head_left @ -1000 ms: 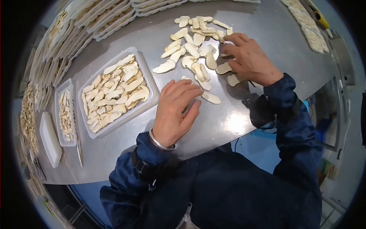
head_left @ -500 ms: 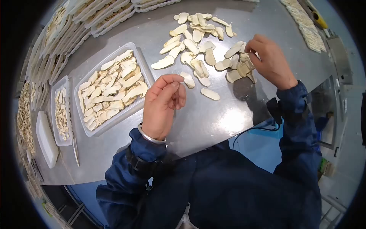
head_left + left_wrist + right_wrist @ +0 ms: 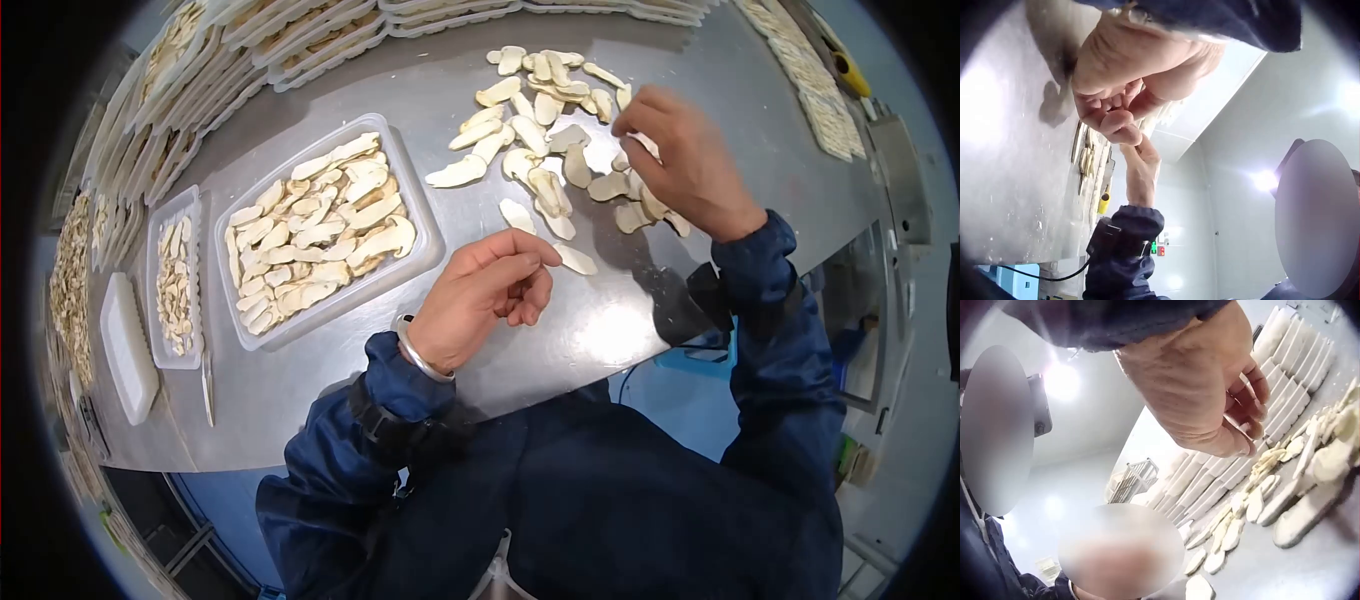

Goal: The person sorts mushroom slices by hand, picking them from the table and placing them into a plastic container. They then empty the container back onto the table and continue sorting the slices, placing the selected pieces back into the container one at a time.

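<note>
My left hand (image 3: 485,295) hovers near the table's front, palm side inward. Its fingers are curled, with the thumb against the index finger; nothing shows between them, also in the left wrist view. Just beyond its fingertips lie two loose mushroom slices, one slice (image 3: 516,216) farther back and another slice (image 3: 576,260) at the index tip. Over the right side of the spread, my right hand (image 3: 695,165) hangs with loosely bent fingers. A gap shows between its thumb and fingers in the right wrist view. Under it are several overlapping mushroom slices (image 3: 632,215).
More pale slices (image 3: 545,190) spread over the steel table (image 3: 470,355). To the left stands a plastic tray (image 3: 428,235) filled with slices, then a narrower tray (image 3: 197,300), a knife (image 3: 208,390) and a white foam tray (image 3: 128,350). Stacked trays (image 3: 330,45) line the back.
My left hand's straight fingers have curled and the hand has turned thumb side up. My right hand lifted off the slices to the right, then came back a little left over them.
</note>
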